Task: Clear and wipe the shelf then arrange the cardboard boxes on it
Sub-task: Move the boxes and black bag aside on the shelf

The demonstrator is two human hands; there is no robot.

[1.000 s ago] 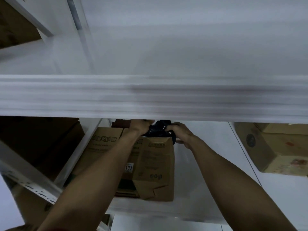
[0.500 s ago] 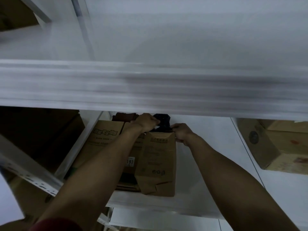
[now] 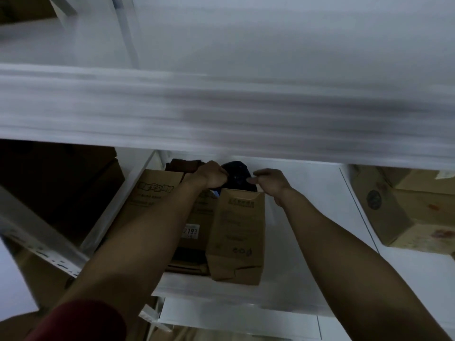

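Under the blurred upper shelf lip [image 3: 221, 114], low bay, dim light.

Grips: the left grip [image 3: 213, 174] has its fingers curled into a dark bundle [image 3: 236, 172]. The right grip [image 3: 269, 182] pinches the bundle's 3 o'clock edge between thumb and forefinger. The bundle sits at the mouth of a tall cardboard box [image 3: 237, 232], which stands upright near the shelf front.

Change: a second ago both grips were bunched close over the box mouth and the bundle barely showed. Now they are a little wider apart and more of the bundle rides above the rim. The view has swung too.

Reading: probably the clearing stage, with something coming out of the box. Cloth or bag, cannot tell. Wiping looks not yet begun, and the boxes are on the shelf.

Surface: white lower shelf [image 3: 307, 205], with a bare patch at 3 o'clock of the tall box. Against its 9 o'clock side is a labelled box [image 3: 194, 217], then a printed box [image 3: 152, 190].

Room: well apart at 3 o'clock, past a seam, sits a scuffed box [image 3: 406, 212]. A white perforated post [image 3: 37, 237] is at 8 o'clock, with dark cartons beyond it.
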